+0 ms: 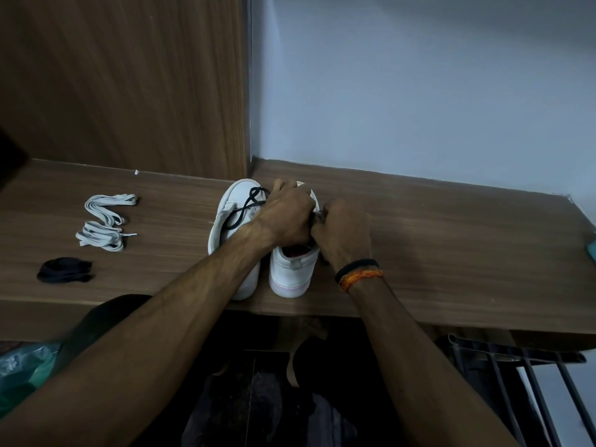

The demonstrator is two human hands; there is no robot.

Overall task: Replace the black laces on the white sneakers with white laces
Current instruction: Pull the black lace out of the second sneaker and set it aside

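Two white sneakers stand side by side on the wooden table (451,240), toes pointing away from me. The left sneaker (230,221) has a loose black lace (245,206) lying across its top. My left hand (285,217) and my right hand (343,233) are both curled over the top of the right sneaker (292,272), fingers meeting at its lacing and pinching a dark lace there. That lace is mostly hidden under the hands. Two bundles of white laces (106,221) lie at the left of the table.
A small black bundle (64,270), likely a removed lace, lies near the table's front left edge. A wooden panel (129,85) and a pale wall (419,91) close the back. A teal object (591,250) sits at the right edge. A dark metal rack (532,382) stands below right.
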